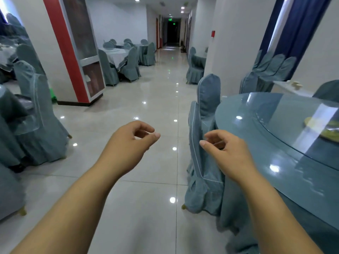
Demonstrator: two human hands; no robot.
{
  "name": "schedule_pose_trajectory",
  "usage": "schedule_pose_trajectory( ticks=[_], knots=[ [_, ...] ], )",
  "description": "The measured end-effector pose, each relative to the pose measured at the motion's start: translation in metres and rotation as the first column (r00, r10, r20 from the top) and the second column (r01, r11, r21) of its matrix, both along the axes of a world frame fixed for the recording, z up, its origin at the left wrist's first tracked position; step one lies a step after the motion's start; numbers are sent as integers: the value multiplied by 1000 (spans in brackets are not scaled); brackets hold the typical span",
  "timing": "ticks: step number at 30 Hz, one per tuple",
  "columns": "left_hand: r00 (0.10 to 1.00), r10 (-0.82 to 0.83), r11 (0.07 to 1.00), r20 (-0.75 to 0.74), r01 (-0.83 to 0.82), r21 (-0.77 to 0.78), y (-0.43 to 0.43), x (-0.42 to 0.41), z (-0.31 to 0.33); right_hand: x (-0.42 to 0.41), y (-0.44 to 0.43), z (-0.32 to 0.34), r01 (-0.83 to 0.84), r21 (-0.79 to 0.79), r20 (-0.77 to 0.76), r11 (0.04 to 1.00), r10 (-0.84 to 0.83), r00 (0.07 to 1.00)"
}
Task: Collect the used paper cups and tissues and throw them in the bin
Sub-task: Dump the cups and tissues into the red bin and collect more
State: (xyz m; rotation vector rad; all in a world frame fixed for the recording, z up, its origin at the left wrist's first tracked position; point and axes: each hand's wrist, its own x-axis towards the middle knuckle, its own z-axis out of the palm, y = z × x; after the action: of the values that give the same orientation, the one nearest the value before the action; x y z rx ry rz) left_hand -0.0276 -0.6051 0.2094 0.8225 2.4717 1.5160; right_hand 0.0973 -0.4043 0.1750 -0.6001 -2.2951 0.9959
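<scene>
Two bare forearms reach forward from the bottom edge of the view, over a glossy pale tiled floor [157, 99]. At the end of the left forearm, the left hand [128, 142] hangs in the air with its fingers loosely curled toward the thumb; a gap stays between them and nothing is inside, so this hand is relaxed and holds no object. The right hand [229, 151] has the same pose, with the thumb pointing to the left and the fingers half bent, also without any object. The two hands are near each other but do not touch.

Just beside the right hand stands a chair [203, 162] in a grey-blue fabric cover, pushed against a round table [266, 143] with a cloth of the same colour. On this table lies a glass turntable [297, 114], and near its right edge a yellowish plate [324, 127] is visible, partly behind a reflection. No paper cup, tissue or bin can be made out anywhere in the view, so their place cannot be told.

On the left side more covered chairs [42, 116] stand. Further back there is a white column with a red stripe [64, 48], and behind it another round table with chairs [119, 59]. A long corridor [172, 30] leads away in the middle.
</scene>
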Motion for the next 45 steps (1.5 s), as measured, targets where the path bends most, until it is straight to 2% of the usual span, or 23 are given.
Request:
schedule_pose_trajectory(
  ticks=[9, 14, 28, 34, 45],
  knots=[
    [985, -169, 984, 29, 167, 58, 23, -181, 9, -145, -4, 1, 154, -79, 6, 985, -154, 988],
    [969, -245, 968, 27, 243, 70, 60, -268, 9, -217, 19, 8, 227, -56, 43, 972, -224, 974],
    [938, -345, 936, -46, 347, 64, 259, -523, 22, -473, 204, 24, 334, -29, -38, 942, -335, 942],
    [928, -370, 927, -39, 372, 48, 332, -630, 22, -578, 266, 29, 334, -14, 20, 942, -334, 942],
    [883, -468, 881, -29, 469, 69, 461, -855, 23, -794, 369, 26, 421, -11, 16, 907, -420, 907]
  ],
)
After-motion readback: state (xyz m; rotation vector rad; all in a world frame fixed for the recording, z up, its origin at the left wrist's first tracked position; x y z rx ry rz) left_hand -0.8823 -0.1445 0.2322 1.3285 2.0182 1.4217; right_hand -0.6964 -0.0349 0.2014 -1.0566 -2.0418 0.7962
